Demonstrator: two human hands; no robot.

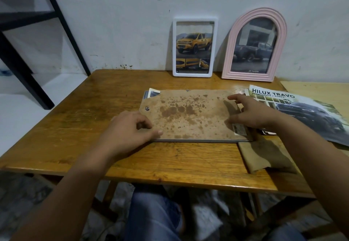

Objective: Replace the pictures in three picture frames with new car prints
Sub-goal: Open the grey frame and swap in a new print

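Knees in blue jeans (pixel 153 214) sit nearest the lens, tucked under the near edge of the wooden bench (pixel 79 108), so the person sits square to the work.

On the bench, straight ahead, the third frame (pixel 190 115) lies face down, its stained brown backing board uppermost; that is the way it must lie if the back is to be opened or shut. A corner of a print (pixel 153 93) peeps out at its far left corner (whether old or new I cannot tell). The left hand (pixel 132 130) rests on the near left corner, fingers loosely curled and thumb pressing along the edge, its grip closed on nothing. It seems to be steadying the board. The right hand (pixel 251 113) lies on the right end with fingers spread and fairly straight, tips pressing down near the far right corner, a wide flat grip holding nothing. By my reckoning both hands are seating or aligning the backing.

Just right of the frame, partly under the right wrist, a Hilux Travo brochure (pixel 302 112) lies within reach, likely the source of the prints. A brown cloth (pixel 264 155) lies at the near right.

Against the far wall stand a white frame (pixel 194 47) with a yellow pickup print and, just beside it on the right, a pink arched frame (pixel 254 46) with a dark pickup print; both lean upright and out of the way, and look finished. That leaves this third frame as the last.
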